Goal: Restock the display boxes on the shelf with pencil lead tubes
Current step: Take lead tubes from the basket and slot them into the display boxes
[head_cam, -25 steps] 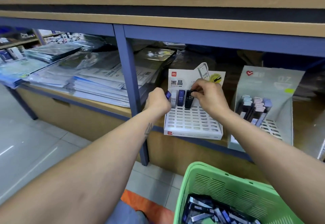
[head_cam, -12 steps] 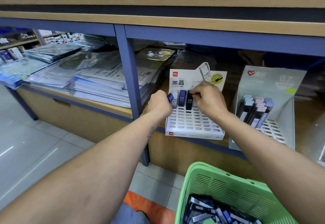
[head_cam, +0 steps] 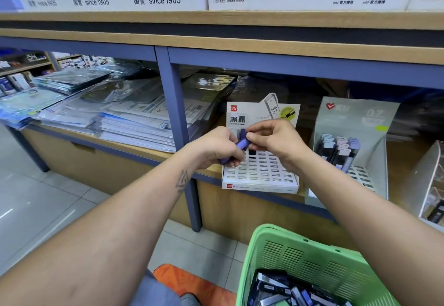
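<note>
A white slotted display box (head_cam: 259, 176) stands on the shelf, with a few lead tubes (head_cam: 242, 133) standing in its back row, partly hidden by my hands. My left hand (head_cam: 216, 148) grips purple lead tubes (head_cam: 241, 144). My right hand (head_cam: 274, 140) pinches the upper end of one of those purple tubes, just above the box. A grey display box (head_cam: 370, 161) to the right holds several upright tubes (head_cam: 338, 149). More tubes (head_cam: 283, 289) lie loose in the green basket (head_cam: 310, 255) below.
Stacks of plastic-wrapped paper goods (head_cam: 125, 123) fill the shelf left of the blue upright post (head_cam: 177, 123). A clear box (head_cam: 432, 185) stands at the far right. Brand signs line the shelf above. Tiled floor lies to the left.
My right hand left the black tube standing in the back row and came to the left hand, where it now pinches a purple tube. The view moved closer.
</note>
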A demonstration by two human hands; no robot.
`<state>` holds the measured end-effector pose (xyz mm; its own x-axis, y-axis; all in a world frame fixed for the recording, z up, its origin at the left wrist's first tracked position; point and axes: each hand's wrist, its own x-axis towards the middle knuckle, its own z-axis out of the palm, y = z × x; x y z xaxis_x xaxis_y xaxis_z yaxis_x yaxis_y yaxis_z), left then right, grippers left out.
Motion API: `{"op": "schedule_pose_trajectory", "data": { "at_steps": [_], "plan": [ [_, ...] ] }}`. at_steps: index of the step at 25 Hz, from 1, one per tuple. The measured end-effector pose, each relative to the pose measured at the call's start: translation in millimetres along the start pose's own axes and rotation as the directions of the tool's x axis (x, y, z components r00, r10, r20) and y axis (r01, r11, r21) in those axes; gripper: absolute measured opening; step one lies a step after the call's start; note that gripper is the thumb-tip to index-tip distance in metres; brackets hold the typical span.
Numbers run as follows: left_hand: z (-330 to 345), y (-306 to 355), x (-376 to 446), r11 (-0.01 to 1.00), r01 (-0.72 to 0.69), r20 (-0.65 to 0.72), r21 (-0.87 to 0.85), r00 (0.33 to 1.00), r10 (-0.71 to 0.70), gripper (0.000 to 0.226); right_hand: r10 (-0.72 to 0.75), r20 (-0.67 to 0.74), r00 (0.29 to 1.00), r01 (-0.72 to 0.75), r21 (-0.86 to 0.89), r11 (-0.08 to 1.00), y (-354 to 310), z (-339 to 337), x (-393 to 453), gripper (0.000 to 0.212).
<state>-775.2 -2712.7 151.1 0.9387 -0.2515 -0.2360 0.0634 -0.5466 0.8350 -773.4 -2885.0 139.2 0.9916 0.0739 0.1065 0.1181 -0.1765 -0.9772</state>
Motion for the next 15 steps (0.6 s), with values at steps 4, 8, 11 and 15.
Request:
{"op": "schedule_pose_trajectory", "data": {
  "at_steps": [4, 8, 11, 15],
  "plan": [
    [-13.5, -12.8, 1.3, 0.983, 0.016, -0.079, 0.184, 0.997, -0.001, 0.010, -0.031, -0.090, 0.995, 0.020, -0.124, 0.992, 4.4, -13.6, 7.0, 0.013],
    [-8.3, -21.3, 4.7, 0.996, 0.045, -0.025, -0.078, 0.999, -0.047, 0.010, -0.082, -0.049, 0.995, 0.069, -0.220, 0.973, 1.6, -13.6, 8.1, 0.016],
    [-3.6, -18.3, 8.1, 0.952, 0.103, 0.023, -0.289, 0.995, -0.100, 0.015, -0.102, -0.023, 0.995, 0.097, -0.167, 0.981, 0.1, -14.5, 8.6, 0.019],
    [-2.5, -17.8, 9.0, 0.878, 0.115, 0.008, -0.464, 0.992, -0.126, 0.022, -0.098, -0.009, 0.995, 0.096, -0.144, 0.985, 1.3, -21.2, 11.7, 0.017]
  ]
}}
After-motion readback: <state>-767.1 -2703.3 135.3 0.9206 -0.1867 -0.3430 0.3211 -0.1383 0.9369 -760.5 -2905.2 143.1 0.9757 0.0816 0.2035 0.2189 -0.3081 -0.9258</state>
